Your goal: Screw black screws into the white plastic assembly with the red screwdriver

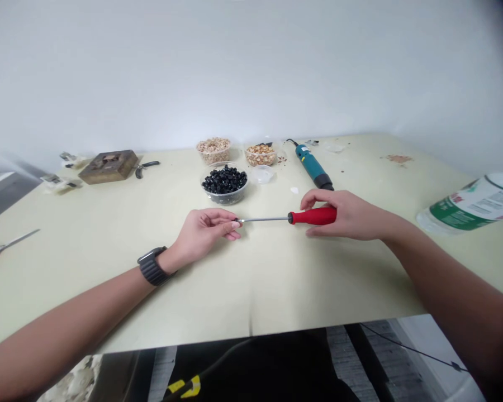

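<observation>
My right hand (339, 215) is wrapped round the red handle of a screwdriver (314, 216), its metal shaft pointing left. At the tip of that shaft, my left hand (209, 229) pinches a small black piece (236, 220), mostly hidden by the fingers; the tip meets it there. Just beyond my left hand stands a clear bowl (224, 197) full of shiny black pieces (225, 180).
Behind are tubs of beige pieces (213, 146) and orange-brown pieces (260, 154), a clear lid (263, 174) and a teal corded power tool (312, 166). A wooden block (109, 167) and pliers (145, 167) lie left, a large plastic container (473, 204) right, a red-handled tool (8, 247) far left.
</observation>
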Available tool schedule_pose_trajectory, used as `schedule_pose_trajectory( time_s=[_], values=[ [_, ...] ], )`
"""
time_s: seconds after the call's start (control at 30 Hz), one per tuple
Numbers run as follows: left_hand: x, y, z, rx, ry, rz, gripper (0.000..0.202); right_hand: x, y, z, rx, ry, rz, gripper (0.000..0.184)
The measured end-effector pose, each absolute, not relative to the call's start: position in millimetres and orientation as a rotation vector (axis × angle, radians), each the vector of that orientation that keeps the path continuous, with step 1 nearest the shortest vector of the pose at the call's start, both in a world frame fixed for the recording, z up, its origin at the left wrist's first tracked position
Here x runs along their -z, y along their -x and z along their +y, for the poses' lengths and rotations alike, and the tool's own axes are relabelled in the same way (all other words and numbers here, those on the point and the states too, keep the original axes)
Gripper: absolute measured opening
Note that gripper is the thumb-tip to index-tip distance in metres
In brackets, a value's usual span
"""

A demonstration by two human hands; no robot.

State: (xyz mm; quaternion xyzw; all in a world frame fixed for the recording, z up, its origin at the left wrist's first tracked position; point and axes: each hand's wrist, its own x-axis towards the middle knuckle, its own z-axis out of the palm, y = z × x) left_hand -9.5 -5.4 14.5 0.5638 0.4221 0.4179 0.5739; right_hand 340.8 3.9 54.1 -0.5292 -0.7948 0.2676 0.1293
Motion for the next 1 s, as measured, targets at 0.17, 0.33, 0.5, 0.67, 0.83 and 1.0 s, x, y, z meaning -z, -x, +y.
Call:
schedule_pose_trajectory(
  time_s=[0.17, 0.33, 0.5, 0.67, 0.83, 1.0],
  values=[
    [-16.6, 9.3, -5.7, -1.001, -1.324, 1.015, 0.044, -54.0, -342.4, 4.8, -0.844, 1.516, -2.255, 0.039],
    [-17.6, 10.1, -5.8, -0.991, -1.349, 1.029, 0.044, -54.1, -344.5, 6.8, -0.813, 1.49, -2.319, 0.043],
    [-14.9, 10.0, -6.2, -0.973, -1.35, 1.047, 0.045, -55.9, -343.5, 3.6, -0.806, 1.481, -2.293, 0.05],
    [-16.1, 10.2, -6.4, -0.976, -1.333, 1.04, 0.048, -57.6, -343.7, 2.6, -0.815, 1.465, -2.212, 0.046],
    [-18.4, 9.7, -7.8, -0.978, -1.334, 1.035, 0.047, -59.4, -343.5, 3.7, -0.792, 1.5, -2.254, 0.048],
    [-17.6, 8.4, -7.8, -0.987, -1.313, 1.033, 0.047, -59.8, -343.0, 2.0, -0.852, 1.464, -2.272, 0.049]
  ],
)
